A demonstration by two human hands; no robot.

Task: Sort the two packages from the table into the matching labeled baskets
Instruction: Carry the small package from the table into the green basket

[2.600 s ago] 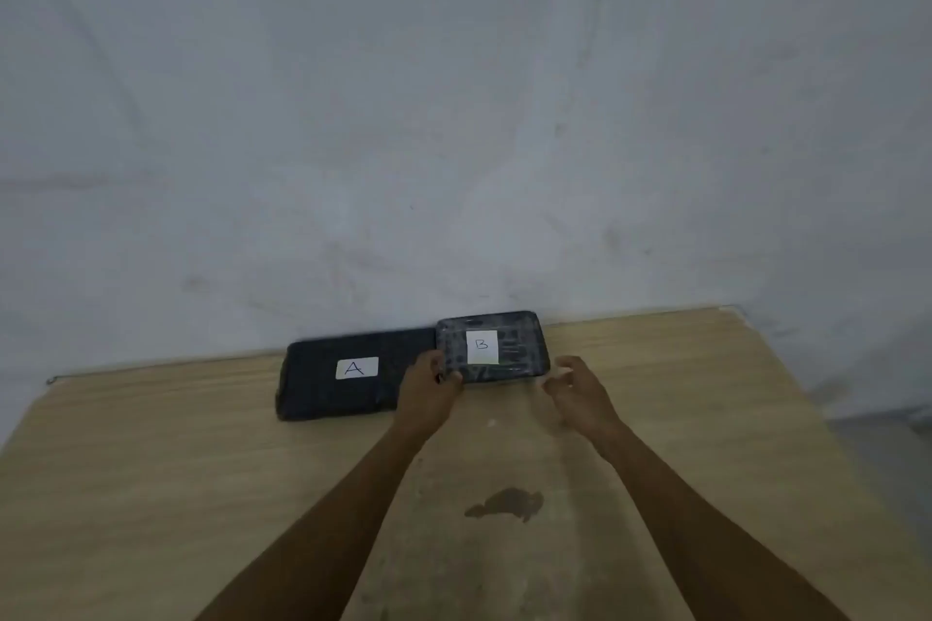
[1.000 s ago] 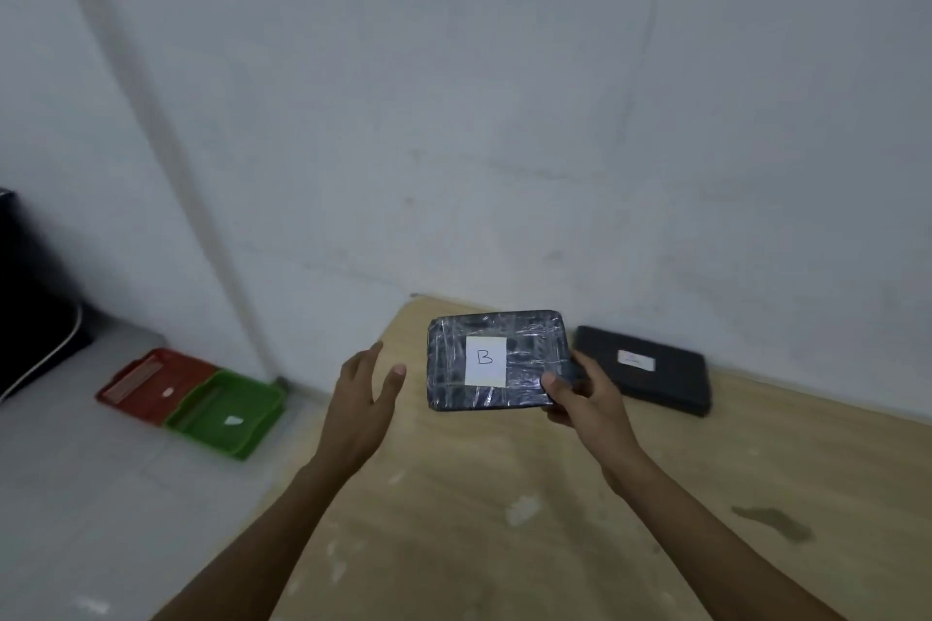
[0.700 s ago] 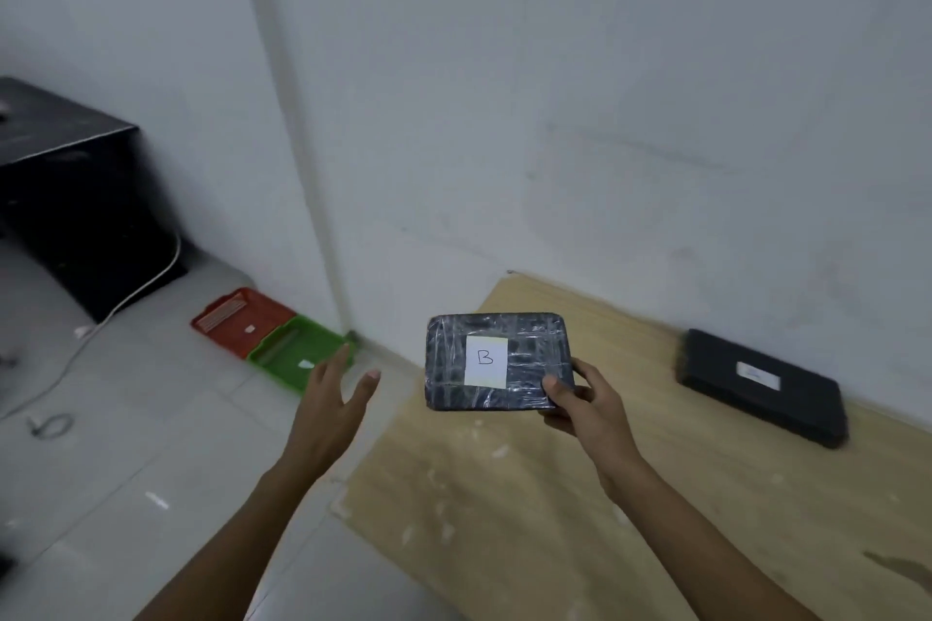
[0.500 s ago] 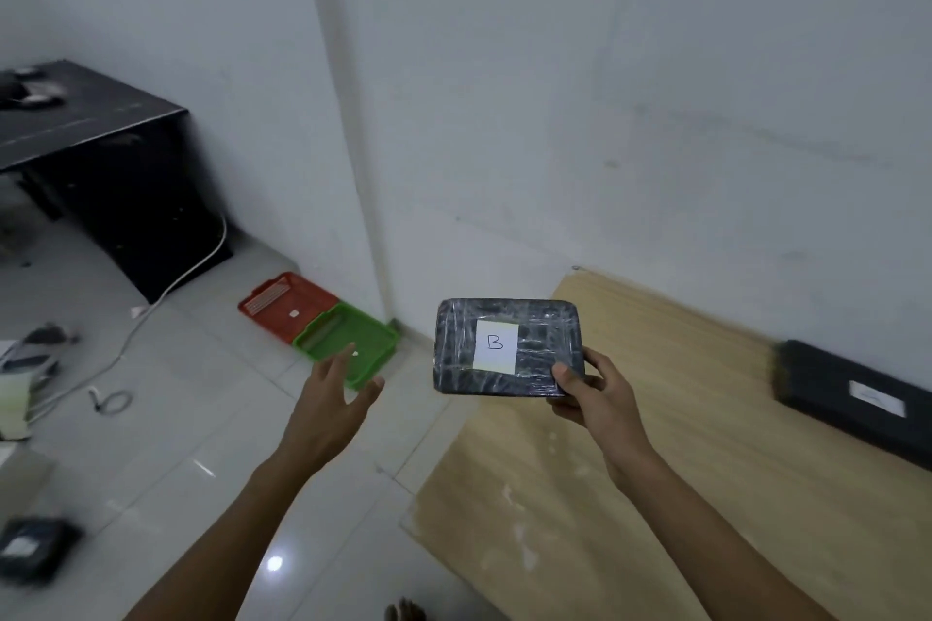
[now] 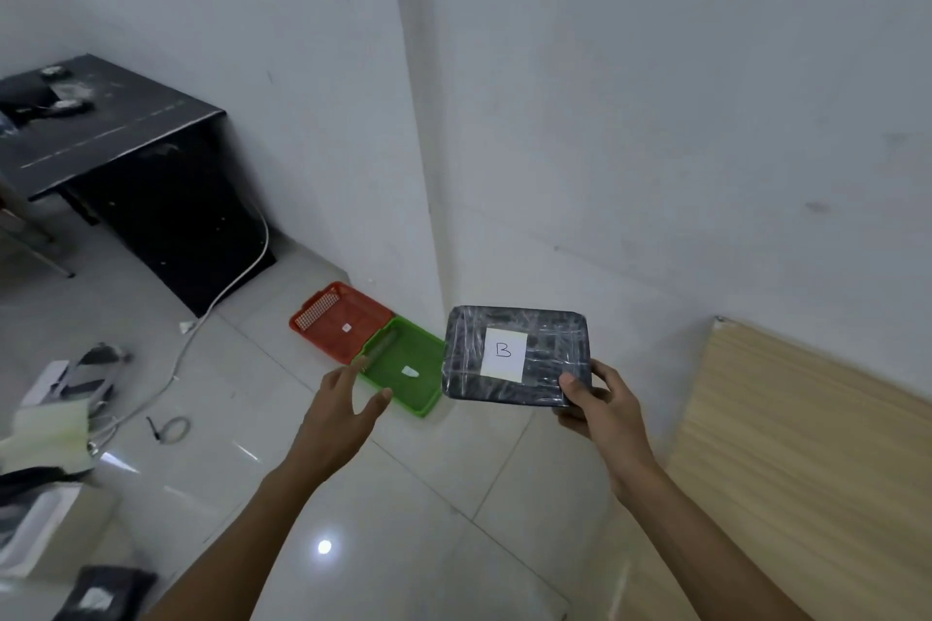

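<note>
the package marked b point(image 5: 517, 356) was pinched at its near right corner by the right hand point(image 5: 602, 411), while the left hand point(image 5: 340, 411) hung spread and empty above the floor near the green basket point(image 5: 401, 371).

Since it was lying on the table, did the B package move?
Yes. The B package is off the wooden table, held in the right hand, left of its edge.

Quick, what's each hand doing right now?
Left hand: open, empty.
Right hand: closed on the B package, held in the air.
</note>
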